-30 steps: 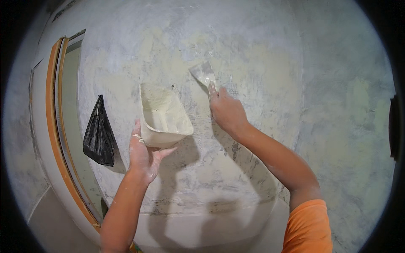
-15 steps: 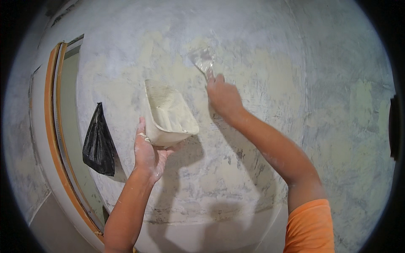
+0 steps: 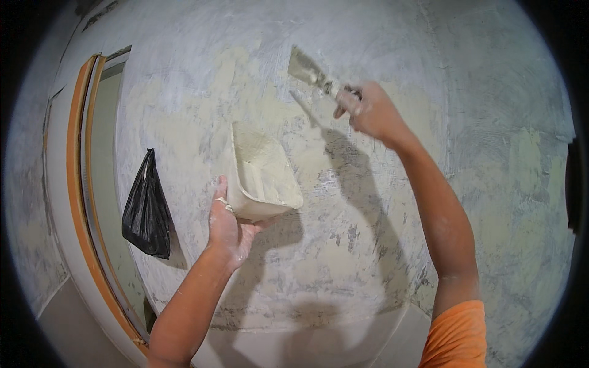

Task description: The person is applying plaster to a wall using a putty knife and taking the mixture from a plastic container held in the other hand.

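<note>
My left hand (image 3: 230, 230) grips a whitish rectangular tub (image 3: 261, 208) from below, its thumb up along the near left side. Pale putty coats the tub's inner walls, and its mouth tilts toward me. Closed round a handle, my right hand (image 3: 373, 113) holds a putty knife (image 3: 310, 69) up and to the right of the tub. The knife's wide blade points up and left and carries some putty. Its shadow falls apart from it, so the blade stands off the wall (image 3: 368, 190). Smears of putty mark both hands.
A black plastic bag (image 3: 147, 211) hangs on the wall to the left. Beyond it stands an orange-edged door frame (image 3: 78, 159). The patchy wall meets another wall at a corner on the right, where a dark object (image 3: 573, 184) shows at the edge.
My right hand has drawn the putty knife off the wall, moving right and turning the blade up-left. The tub in my left hand has shifted slightly right and down.
</note>
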Motion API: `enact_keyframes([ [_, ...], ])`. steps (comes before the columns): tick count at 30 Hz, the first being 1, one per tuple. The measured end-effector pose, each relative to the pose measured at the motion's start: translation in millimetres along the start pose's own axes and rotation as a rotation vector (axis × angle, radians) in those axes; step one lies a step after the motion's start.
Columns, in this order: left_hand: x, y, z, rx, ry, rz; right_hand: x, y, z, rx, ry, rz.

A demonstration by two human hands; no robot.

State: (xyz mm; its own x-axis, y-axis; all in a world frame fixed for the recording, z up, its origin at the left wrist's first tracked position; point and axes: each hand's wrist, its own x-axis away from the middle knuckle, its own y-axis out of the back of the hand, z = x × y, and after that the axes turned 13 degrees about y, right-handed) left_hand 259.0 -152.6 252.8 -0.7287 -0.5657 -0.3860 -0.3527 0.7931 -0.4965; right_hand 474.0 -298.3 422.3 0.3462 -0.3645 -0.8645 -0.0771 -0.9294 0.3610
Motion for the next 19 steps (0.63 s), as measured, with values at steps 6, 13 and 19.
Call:
enact_keyframes([
  [6,-33,-5,24,-0.026,0.058,-0.004,-11,-30,-69,-0.761,-0.620,-0.101],
  [13,-42,48,24,0.044,0.026,0.132,58,-74,-61,-0.795,-0.912,-0.055],
  [19,-38,72,12,-0.052,0.085,0.098,76,-28,-34,-0.331,-0.776,0.175],
])
